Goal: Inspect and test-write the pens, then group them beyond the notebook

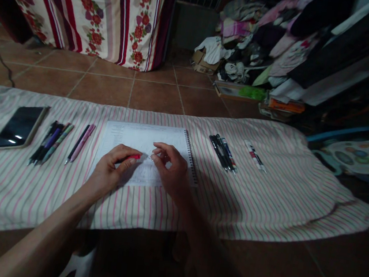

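Observation:
Over the spiral notebook (153, 177), my left hand (111, 163) is closed around a pen (133, 156) with a red end and a dark body. My right hand (171, 166) is just to the right of that red end, thumb and forefinger curled toward each other. Something small and pale seems to be at its fingertips, too small to make out. Writing or printing covers the notebook page, and its black coil binding runs down the right side. Left of the notebook lie a pink pen (83, 142) and a dark pen (77, 144), side by side.
A striped cloth (264, 201) covers the table. Farther left are a bunch of pens (50, 143) and a phone (21, 126). Right of the notebook lie several dark pens (222, 152) and a white pen (256, 155). Behind are a floral curtain (114, 19) and piled clothes (262, 40).

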Demonstrator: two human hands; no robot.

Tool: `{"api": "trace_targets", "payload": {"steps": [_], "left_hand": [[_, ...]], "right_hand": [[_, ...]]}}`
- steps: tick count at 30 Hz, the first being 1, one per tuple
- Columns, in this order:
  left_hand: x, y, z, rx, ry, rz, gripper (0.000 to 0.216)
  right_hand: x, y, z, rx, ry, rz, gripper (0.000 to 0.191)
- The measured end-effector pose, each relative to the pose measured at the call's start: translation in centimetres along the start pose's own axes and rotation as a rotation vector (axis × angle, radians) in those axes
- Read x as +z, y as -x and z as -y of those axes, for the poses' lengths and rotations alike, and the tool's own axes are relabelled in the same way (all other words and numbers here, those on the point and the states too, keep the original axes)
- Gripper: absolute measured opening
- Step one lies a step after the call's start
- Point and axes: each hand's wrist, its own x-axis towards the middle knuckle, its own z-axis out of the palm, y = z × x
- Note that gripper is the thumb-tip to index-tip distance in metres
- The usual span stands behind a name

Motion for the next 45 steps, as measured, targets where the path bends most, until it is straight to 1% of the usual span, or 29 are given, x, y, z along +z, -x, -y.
{"api": "trace_targets", "payload": {"steps": [4,8,12,17,23,27,35,45], "left_hand": [[0.6,0.1,-0.1,0.046,-0.113,0.03,0.02],[0.9,0.2,-0.3,0.008,-0.159,0.028,0.018],[1.0,0.3,-0.4,-0.04,-0.165,0.029,0.02],[1.2,0.3,-0.5,-0.044,-0.19,0.0,0.022],[1.5,0.2,0.5,-0.097,-0.159,-0.037,0.021],[1.4,0.2,0.8,-0.13,-0.142,-0.029,0.02],[1.1,0.4,0.1,-0.19,-0.158,-0.029,0.019],[0.3,0.8,0.6,-0.21,-0.151,-0.035,0.023]], "right_hand": [[-0.1,0.1,0.1,-0.023,0.027,0.013,0.025],[-0.3,0.2,0.1,-0.063,0.07,0.027,0.026],[-0.2,0.3,-0.1,-0.078,0.106,0.034,0.027],[0.1,0.5,-0.4,-0.075,0.11,0.055,0.03],[0.4,0.6,-0.3,-0.087,0.146,0.105,0.034],[0.7,0.6,-0.2,-0.105,0.176,0.14,0.035],[1.4,0.6,-0.5,-0.133,0.15,0.159,0.035],[2.5,0.4,-0.1,-0.147,0.124,0.167,0.033]]}}
